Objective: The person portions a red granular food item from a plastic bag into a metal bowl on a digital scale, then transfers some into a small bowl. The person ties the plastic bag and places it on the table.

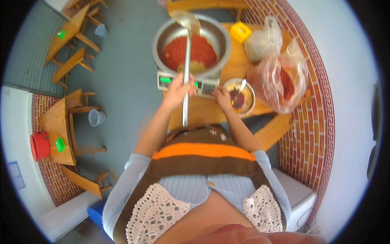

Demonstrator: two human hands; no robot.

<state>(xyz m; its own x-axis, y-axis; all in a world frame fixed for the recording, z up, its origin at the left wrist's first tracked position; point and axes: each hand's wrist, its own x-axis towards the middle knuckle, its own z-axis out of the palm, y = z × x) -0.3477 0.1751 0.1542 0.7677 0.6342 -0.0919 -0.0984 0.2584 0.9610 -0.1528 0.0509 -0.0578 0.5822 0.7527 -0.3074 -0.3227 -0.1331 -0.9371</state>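
Observation:
My left hand [181, 88] is closed round the long metal handle of a ladle [187, 61]. The ladle's bowl is raised over the far rim of a large steel basin [159, 51]. Inside the basin lies a heap of red ground powder [191, 48], with a paler yellowish patch on its near side. The basin sits on a digital scale [164, 83] with green-lit displays. At the scale's right front corner, by its keypad, my right hand [222, 98] rests with its fingers apart, holding nothing visible. Right beside it stands a small bowl [252, 106] of dark red and yellowish contents with a white spoon [243, 84].
On the wooden table [203, 116], to the right, are a yellow box [240, 31], a clear plastic bag [264, 42] and a large bag of red powder [286, 85]. A bench [274, 132] and brick-patterned wall [313, 142] lie beyond. More tables and benches stand left.

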